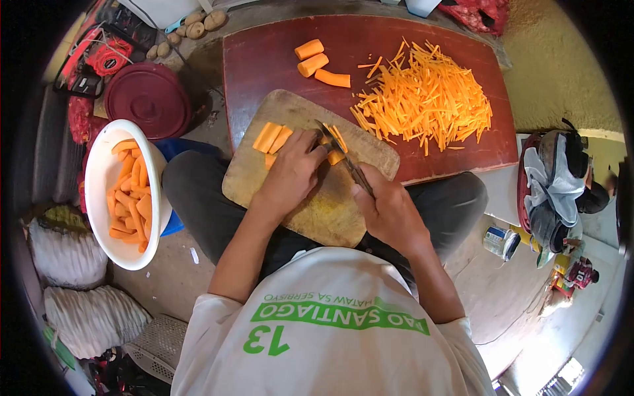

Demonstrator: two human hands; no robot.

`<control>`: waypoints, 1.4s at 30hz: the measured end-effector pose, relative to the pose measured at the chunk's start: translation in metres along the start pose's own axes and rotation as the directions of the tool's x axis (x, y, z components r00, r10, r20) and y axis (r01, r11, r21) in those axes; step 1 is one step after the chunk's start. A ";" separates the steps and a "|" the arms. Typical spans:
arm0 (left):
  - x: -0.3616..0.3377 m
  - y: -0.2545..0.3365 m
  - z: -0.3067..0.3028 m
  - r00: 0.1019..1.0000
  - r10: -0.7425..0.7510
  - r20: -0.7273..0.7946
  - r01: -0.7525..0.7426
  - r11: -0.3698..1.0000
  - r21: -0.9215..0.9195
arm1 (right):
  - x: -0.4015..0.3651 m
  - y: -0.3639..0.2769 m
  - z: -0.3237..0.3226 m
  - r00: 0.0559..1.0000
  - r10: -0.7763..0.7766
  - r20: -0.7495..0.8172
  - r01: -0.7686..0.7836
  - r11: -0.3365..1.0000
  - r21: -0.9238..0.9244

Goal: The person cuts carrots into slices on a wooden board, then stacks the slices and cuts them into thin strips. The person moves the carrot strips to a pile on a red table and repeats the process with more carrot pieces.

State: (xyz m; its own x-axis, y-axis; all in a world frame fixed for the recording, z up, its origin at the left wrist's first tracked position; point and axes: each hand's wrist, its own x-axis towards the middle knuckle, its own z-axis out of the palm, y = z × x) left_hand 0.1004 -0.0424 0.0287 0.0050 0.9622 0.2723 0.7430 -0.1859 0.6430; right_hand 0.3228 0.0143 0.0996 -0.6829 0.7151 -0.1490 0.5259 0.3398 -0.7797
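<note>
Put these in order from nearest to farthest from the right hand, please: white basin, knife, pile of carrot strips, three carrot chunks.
1. Knife: in the right hand.
2. Carrot strips: right side of the table.
3. Carrot chunks: table, left of the strips.
4. White basin: far left.

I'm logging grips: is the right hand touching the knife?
Touching. The head view shows the right hand closed around the near end of the knife.

A yellowish wall (561,79) stands beyond the right edge of the dark-red table (264,56). A dull, brownish-grey floor (165,280) lies below, and bright light shows at a window (571,371), lower right.
</note>
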 end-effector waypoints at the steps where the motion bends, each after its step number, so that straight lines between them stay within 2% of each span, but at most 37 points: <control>1: 0.002 -0.001 0.001 1.000 -0.004 0.010 0.004 1.000 0.010 | 0.003 0.004 0.005 1.000 -0.008 -0.008 0.008 1.000 -0.022; 5: 0.000 -0.007 0.006 1.000 0.010 0.001 -0.010 0.998 0.058 | 0.015 0.006 0.010 0.999 -0.031 -0.022 0.029 0.997 -0.068; 9: -0.001 -0.003 0.005 0.999 -0.013 -0.037 0.017 0.994 0.104 | 0.011 -0.002 0.000 1.000 0.018 0.003 -0.018 1.000 0.001; 14: -0.002 -0.008 0.003 1.000 -0.012 -0.010 0.012 0.997 0.082 | 0.012 0.008 0.012 0.999 -0.039 -0.024 0.038 0.998 -0.046; 21: -0.003 -0.012 0.010 0.997 -0.017 -0.075 0.021 0.999 0.047 | 0.011 0.000 0.004 1.000 0.009 0.005 -0.009 1.000 0.017; 27: -0.002 -0.011 0.009 0.998 -0.023 -0.056 0.027 0.997 0.068 | 0.021 0.002 0.004 0.999 0.046 0.030 -0.046 0.999 0.001; 33: -0.005 -0.008 0.012 0.987 0.026 -0.159 -0.020 0.999 0.042 | 0.005 -0.010 0.002 0.998 0.066 0.015 -0.067 0.996 0.059; 36: -0.003 -0.008 0.007 0.996 0.002 -0.093 0.002 0.999 0.044 | 0.002 0.000 0.005 1.000 0.008 -0.004 -0.008 1.000 0.030; 38: -0.002 -0.008 0.007 0.995 0.008 -0.101 -0.004 0.999 0.041 | 0.001 0.010 0.012 1.000 0.011 -0.002 -0.011 1.000 -0.028; 42: -0.002 -0.009 0.008 0.995 0.001 -0.095 0.002 0.999 0.033 | 0.013 -0.002 0.008 1.000 0.013 -0.007 -0.013 1.000 -0.025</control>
State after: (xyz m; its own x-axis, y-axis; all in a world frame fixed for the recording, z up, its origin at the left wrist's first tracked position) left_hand 0.0989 -0.0415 0.0169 -0.0583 0.9386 0.3399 0.7648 -0.1769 0.6195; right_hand 0.3085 0.0183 0.0946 -0.6727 0.7236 -0.1548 0.5472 0.3456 -0.7623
